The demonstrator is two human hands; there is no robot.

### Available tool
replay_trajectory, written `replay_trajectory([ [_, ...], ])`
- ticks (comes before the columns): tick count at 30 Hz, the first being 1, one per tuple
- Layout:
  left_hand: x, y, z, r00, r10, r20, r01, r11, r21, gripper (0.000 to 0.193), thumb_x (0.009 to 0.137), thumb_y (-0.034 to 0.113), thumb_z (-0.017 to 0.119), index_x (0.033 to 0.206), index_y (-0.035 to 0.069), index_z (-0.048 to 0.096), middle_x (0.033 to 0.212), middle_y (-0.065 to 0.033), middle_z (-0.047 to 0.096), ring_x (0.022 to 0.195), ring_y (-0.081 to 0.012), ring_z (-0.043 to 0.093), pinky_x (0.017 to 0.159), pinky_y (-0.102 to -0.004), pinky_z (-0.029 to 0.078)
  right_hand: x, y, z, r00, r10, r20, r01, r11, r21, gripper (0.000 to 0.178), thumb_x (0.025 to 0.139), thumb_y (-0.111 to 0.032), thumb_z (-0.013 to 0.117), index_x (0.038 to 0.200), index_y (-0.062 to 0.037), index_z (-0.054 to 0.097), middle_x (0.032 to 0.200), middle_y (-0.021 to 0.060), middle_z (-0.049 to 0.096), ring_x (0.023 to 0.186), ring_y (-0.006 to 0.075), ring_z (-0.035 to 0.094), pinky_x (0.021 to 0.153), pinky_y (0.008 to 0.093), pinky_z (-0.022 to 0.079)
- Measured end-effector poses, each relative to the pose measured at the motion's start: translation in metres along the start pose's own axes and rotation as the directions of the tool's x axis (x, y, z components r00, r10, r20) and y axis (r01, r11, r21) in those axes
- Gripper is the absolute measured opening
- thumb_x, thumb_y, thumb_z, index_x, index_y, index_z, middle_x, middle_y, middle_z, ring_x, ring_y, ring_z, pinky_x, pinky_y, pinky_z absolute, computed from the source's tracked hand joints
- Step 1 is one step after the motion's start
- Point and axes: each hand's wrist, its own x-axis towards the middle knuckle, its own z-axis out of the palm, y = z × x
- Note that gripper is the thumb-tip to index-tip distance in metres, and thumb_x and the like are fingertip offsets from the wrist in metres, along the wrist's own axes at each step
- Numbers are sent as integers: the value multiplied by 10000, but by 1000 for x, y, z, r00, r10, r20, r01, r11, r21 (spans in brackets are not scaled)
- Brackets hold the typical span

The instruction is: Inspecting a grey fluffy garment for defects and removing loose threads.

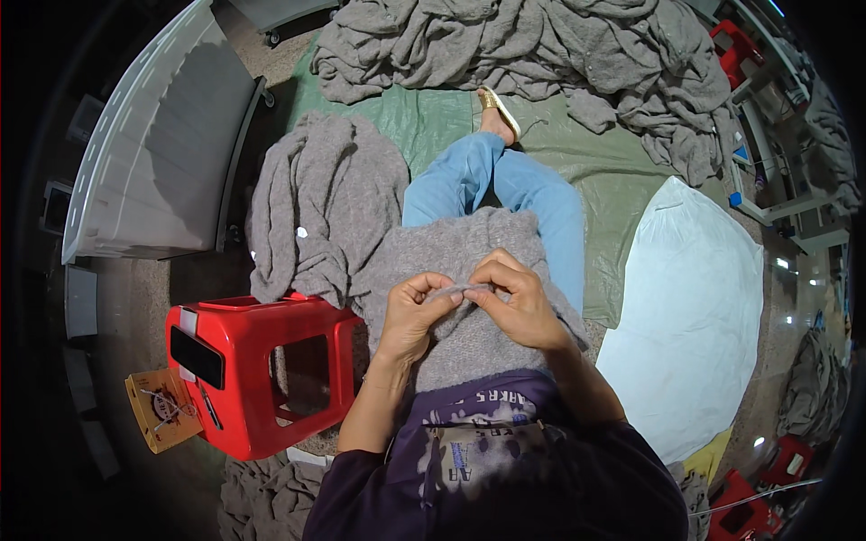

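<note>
A grey knitted garment is spread over the lap of a seated person in blue jeans, and a raised fold of it is held between both hands at the near side of the lap. The left hand is closed in a pinch, thumb and fingertips pressed together on the fold. The right hand is likewise pinched on the same fold, just beside the left, the fingertips of the two almost touching. What, if anything, is gripped besides the knit cannot be told.

To the left of the garment, a second grey knit is draped over a red plastic stool, on which a dark phone lies; a small cardboard card with scissors is set against the stool's outer side. Beyond the garment, past the sandalled foot, a large heap of grey knits covers a green tarpaulin. To the right of the garment, a white sack lies well apart, with bare tarpaulin between.
</note>
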Motion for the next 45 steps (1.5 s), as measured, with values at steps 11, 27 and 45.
replay_trajectory([
  [11, 0, -13, 6, 992, 61, -108, -72, 993, -98, 114, 793, -57, 617, 900, -18, 625, 845, -37, 637, 758, -77, 588, 709, -197, 461, -6, 0, 21, 979, -104, -176, 86, 991, -104, 52, 802, 11, 623, 840, 9, 588, 738, 75, 532, 639, 149, 514, 564, 274, 395],
  [27, -12, -15, -3, 994, 85, -73, -94, 987, -128, 175, 785, -90, 652, 952, -40, 633, 900, -77, 658, 790, -89, 615, 705, -197, 499, -10, -5, 24, 977, -144, -154, 118, 979, -166, 84, 772, 61, 619, 831, 15, 581, 732, 112, 521, 604, 209, 540, 528, 299, 408],
  [45, 6, -23, -7, 928, 131, -348, -137, 991, 7, 125, 778, -40, 582, 890, -10, 628, 790, -43, 647, 649, -98, 588, 610, -219, 475, -17, -3, 0, 989, -145, 3, 137, 932, -337, 204, 716, 45, 657, 904, -14, 605, 766, 139, 530, 690, 299, 582, 588, 358, 467],
])
